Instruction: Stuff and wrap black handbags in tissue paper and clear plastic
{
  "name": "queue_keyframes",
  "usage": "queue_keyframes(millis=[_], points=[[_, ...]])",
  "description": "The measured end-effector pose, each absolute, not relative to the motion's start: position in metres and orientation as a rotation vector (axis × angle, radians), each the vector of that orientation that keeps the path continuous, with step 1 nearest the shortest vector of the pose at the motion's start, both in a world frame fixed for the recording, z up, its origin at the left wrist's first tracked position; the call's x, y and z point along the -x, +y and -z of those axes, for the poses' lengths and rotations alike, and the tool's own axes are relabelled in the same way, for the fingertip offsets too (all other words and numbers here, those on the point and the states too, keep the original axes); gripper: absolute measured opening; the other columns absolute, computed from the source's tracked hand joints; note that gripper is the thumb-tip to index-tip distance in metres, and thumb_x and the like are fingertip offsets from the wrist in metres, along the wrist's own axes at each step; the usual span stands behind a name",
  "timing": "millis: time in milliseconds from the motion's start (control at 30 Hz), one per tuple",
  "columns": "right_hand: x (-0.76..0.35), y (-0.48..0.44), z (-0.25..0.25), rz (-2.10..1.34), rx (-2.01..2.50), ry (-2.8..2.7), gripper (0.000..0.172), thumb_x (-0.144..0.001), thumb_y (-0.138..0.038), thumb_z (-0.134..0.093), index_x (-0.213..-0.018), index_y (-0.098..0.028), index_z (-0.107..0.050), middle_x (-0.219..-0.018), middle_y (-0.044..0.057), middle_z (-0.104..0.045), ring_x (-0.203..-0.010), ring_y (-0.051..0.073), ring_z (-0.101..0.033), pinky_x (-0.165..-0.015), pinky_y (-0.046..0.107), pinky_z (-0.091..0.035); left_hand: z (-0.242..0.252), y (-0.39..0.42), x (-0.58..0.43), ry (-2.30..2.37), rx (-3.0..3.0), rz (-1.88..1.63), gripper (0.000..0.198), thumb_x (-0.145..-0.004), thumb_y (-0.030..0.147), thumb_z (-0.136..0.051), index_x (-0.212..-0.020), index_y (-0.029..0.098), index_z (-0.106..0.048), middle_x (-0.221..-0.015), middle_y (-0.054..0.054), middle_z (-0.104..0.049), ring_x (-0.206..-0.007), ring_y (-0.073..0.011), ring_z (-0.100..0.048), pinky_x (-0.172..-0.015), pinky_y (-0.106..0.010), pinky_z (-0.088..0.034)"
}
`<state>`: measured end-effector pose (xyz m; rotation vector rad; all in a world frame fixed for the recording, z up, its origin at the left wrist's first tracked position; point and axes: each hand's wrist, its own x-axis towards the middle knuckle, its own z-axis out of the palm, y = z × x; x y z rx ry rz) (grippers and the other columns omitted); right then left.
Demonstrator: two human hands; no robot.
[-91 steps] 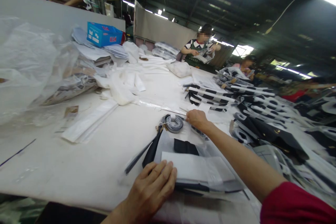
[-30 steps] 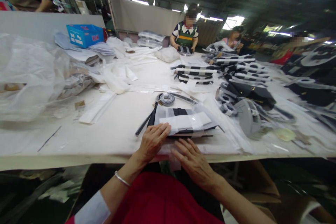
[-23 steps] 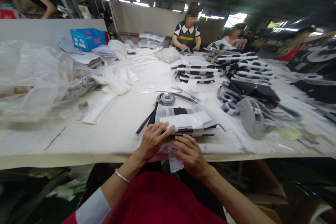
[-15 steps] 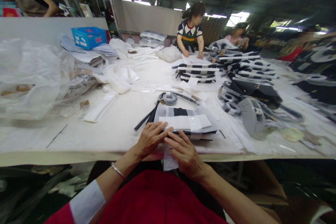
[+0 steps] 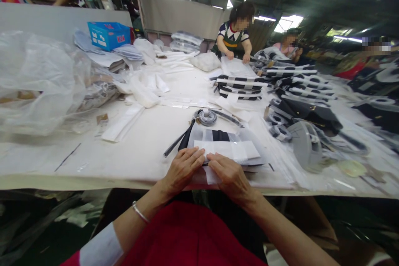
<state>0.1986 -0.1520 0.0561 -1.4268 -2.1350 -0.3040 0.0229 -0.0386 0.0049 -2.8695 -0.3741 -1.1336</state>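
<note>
Nearly meeting at the fingertips, the left hand (image 5: 185,169) and the right hand (image 5: 229,171) lie over the near edge of a wrapped bundle (image 5: 208,135), which rests flat on the white table (image 5: 152,137) just inside its front edge, straight before the person. Both hands have their backs up and their fingers laid along that edge; the thumbs are hidden, so whether either one pinches the wrapping or only presses on it cannot be told. A pale strip (image 5: 211,176) shows between the hands, below the bundle's edge. On top of the bundle lies a folded white pad (image 5: 232,150), with a black patch (image 5: 220,135) showing behind it. A dark strap (image 5: 174,144) slants out from the bundle's left side, and a coiled cord (image 5: 207,119) sits just beyond the far side. A bracelet (image 5: 140,213) circles the left wrist. Farther off to the right are a round grey thing (image 5: 301,145) and stacks of black-and-white packs (image 5: 241,81); to the left, white strips (image 5: 123,124), a clear plastic bag (image 5: 40,75) and a blue box (image 5: 109,36). Across the table, a co-worker (image 5: 232,42) has both hands at a pale sheet (image 5: 238,66), with another person (image 5: 283,48) farther right.
</note>
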Motion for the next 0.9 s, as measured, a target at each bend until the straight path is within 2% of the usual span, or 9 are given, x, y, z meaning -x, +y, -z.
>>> queue_keyframes(millis=[100, 200, 300, 367, 433, 600, 767, 900], points=[[-0.199, -0.149, -0.060, 0.218, 1.477, -2.174, 0.022, -0.095, -0.009, -0.041, -0.100, -0.016, -0.061, -0.100, 0.012, -0.072, -0.097, 0.020, -0.069, -0.094, 0.034, -0.054, -0.007, -0.042, -0.023, -0.397, 2.920, 1.138, 0.024, -0.099, 0.016, -0.044, -0.117, 0.019, -0.060, -0.129, -0.006, -0.066, -0.122, -0.0200, -0.058, -0.101, -0.037, -0.043], [-0.199, -0.147, -0.066, 0.115, 1.564, -2.212, 0.015, -0.092, -0.009, -0.046, -0.091, -0.017, -0.059, -0.088, 0.009, -0.070, -0.083, 0.020, -0.068, -0.078, 0.030, -0.055, -0.015, -0.046, -0.021, -0.453, 3.015, 1.126, 0.025, -0.096, 0.016, -0.048, -0.117, 0.020, -0.060, -0.129, -0.006, -0.066, -0.123, -0.0204, -0.057, -0.105, -0.039, -0.040], [-0.201, -0.145, -0.071, 0.050, 1.592, -2.268, 0.010, -0.088, -0.010, -0.051, -0.088, -0.018, -0.057, -0.082, 0.006, -0.068, -0.075, 0.019, -0.065, -0.070, 0.028, -0.051, -0.024, -0.049, -0.018, -0.515, 3.138, 1.054, 0.033, -0.090, 0.023, -0.059, -0.123, 0.022, -0.058, -0.131, -0.006, -0.064, -0.125, -0.0222, -0.056, -0.108, -0.043, -0.037], [-0.204, -0.144, -0.073, 0.000, 1.606, -2.297, 0.010, -0.087, -0.010, -0.052, -0.089, -0.018, -0.057, -0.082, 0.005, -0.068, -0.075, 0.019, -0.065, -0.070, 0.027, -0.049, -0.027, -0.051, -0.017, -0.536, 3.170, 1.042, 0.040, -0.087, 0.026, -0.064, -0.126, 0.024, -0.057, -0.131, -0.005, -0.064, -0.124, -0.0231, -0.056, -0.110, -0.045, -0.036], [-0.208, -0.143, -0.075, -0.081, 1.631, -2.300, 0.013, -0.086, -0.008, -0.052, -0.092, -0.018, -0.059, -0.084, 0.005, -0.069, -0.077, 0.018, -0.065, -0.071, 0.026, -0.048, -0.027, -0.053, -0.020, -0.573, 3.151, 1.093, 0.038, -0.087, 0.028, -0.065, -0.124, 0.026, -0.059, -0.128, -0.004, -0.066, -0.122, -0.0232, -0.058, -0.109, -0.046, -0.036], [-0.215, -0.135, -0.082, -0.319, 1.753, -2.159, 0.015, -0.090, -0.013, -0.050, -0.091, -0.020, -0.063, -0.085, 0.004, -0.071, -0.077, 0.016, -0.065, -0.070, 0.024, -0.046, -0.024, -0.060, -0.034, -0.811, 3.046, 1.265, 0.009, -0.094, 0.026, -0.058, -0.100, 0.024, -0.065, -0.112, -0.001, -0.072, -0.112, -0.0213, -0.062, -0.108, -0.046, -0.035], [-0.221, -0.115, -0.086, -0.409, 1.843, -1.957, 0.021, -0.095, -0.025, -0.053, -0.076, -0.020, -0.061, -0.075, 0.002, -0.068, -0.068, 0.015, -0.061, -0.066, 0.024, -0.043, -0.025, -0.064, -0.047, -0.989, 2.980, 1.343, 0.010, -0.096, 0.022, -0.053, -0.093, 0.021, -0.062, -0.096, -0.002, -0.072, -0.103, -0.0204, -0.063, -0.103, -0.044, -0.037], [-0.226, -0.098, -0.080, -0.443, 1.838, -1.835, 0.015, -0.088, -0.019, -0.064, -0.073, -0.020, -0.063, -0.080, 0.001, -0.071, -0.076, 0.016, -0.064, -0.072, 0.025, -0.044, -0.029, -0.063, -0.054, -1.064, 2.905, 1.272, 0.016, -0.095, 0.021, -0.051, -0.081, 0.020, -0.059, -0.082, -0.003, -0.066, -0.087, -0.0203, -0.061, -0.093, -0.042, -0.042]])
